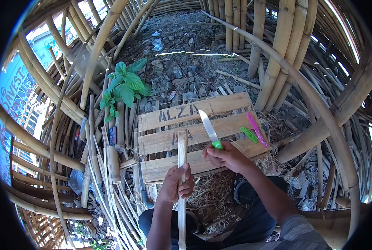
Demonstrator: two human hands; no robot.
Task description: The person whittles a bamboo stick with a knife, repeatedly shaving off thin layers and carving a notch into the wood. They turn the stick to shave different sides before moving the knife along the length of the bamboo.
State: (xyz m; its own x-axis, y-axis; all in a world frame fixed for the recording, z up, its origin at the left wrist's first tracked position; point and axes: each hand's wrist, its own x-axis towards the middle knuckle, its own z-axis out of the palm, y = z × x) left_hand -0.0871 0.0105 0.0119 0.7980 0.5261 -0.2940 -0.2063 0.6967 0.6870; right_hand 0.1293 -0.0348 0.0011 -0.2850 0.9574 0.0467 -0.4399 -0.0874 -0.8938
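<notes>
While the left grip (179, 183) clasps the stick (182, 156), the right (220, 155) clasps the knife (209, 128)

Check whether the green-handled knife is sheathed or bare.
Bare. The knife is in the right hand, and its blade shows from the green handle to the tip with no cover over it.

- green handle (217, 145), silver blade (209, 126) at right fingers (211, 155)
- cream stick (182, 152) in left fingers (186, 187)
- pink piece (256, 128), green piece (248, 135) rightward of both
- black letters (178, 113), tan slats (225, 106) beyond both
</notes>
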